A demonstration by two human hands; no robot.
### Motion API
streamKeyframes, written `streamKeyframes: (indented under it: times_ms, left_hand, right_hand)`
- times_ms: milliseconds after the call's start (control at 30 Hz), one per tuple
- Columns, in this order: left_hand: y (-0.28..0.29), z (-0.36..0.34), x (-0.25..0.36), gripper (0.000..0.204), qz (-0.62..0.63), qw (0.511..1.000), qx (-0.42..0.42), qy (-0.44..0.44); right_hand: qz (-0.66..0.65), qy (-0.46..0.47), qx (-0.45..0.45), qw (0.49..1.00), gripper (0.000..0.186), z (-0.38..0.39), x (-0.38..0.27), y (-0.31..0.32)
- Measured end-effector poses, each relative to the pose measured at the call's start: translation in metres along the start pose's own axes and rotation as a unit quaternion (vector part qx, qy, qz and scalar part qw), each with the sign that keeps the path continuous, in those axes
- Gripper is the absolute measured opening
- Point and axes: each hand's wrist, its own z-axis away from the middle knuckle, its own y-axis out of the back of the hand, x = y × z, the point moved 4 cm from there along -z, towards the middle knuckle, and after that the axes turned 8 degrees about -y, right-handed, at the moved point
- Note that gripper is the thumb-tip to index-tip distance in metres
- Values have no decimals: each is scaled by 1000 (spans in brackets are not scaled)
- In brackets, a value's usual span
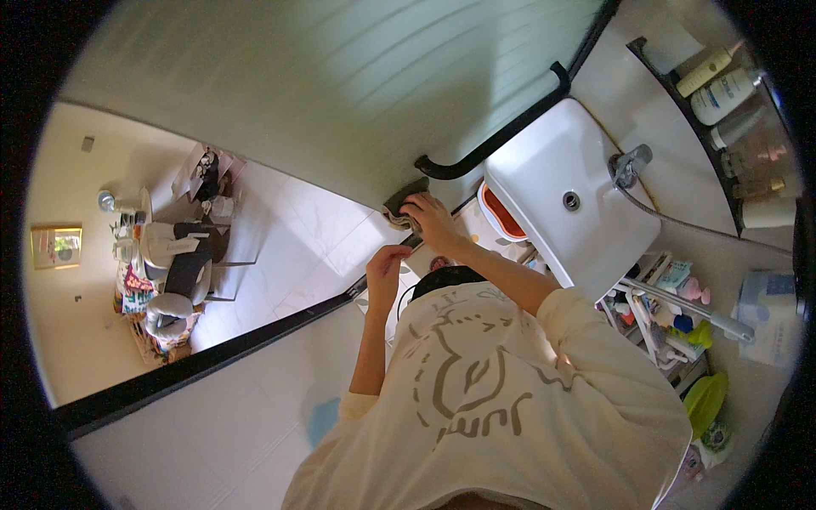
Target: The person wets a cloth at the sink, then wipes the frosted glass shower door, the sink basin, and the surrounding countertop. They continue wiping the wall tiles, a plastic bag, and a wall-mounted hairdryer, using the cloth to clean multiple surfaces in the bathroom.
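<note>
My right hand is closed on a grey-brown cloth, bunched up and pressed to the edge of a frosted glass door. Some of the cloth is hidden under the fingers. My left hand hovers just below and to the left, apart from the cloth. Its fingers are loosely bent toward the right hand, and nothing shows in them. A black curved door handle runs along the glass above my right hand.
To the right is a white washbasin with a chrome tap. An orange-lined basin sits beneath its edge. Bottles line a corner shelf, and a crowded rack stands below. A black threshold borders the doorway, with chairs beyond.
</note>
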Motion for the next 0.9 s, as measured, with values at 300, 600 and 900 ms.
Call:
streamKeyframes:
  times_ms: [300,600,900]
  left_hand:
    - [20,-4,-5,17,-22,1000,-2,6]
    - [1,-29,-5,15,-15,992,-122,-18]
    - [-17,-38,-13,17,-5,968,-252,9]
  right_hand:
    - [-458,-513,111,718,31,50,106,18]
    - [-282,-404,266,829,39,-13,53,-8]
    - [-430,-573,148,682,16,52,121,2]
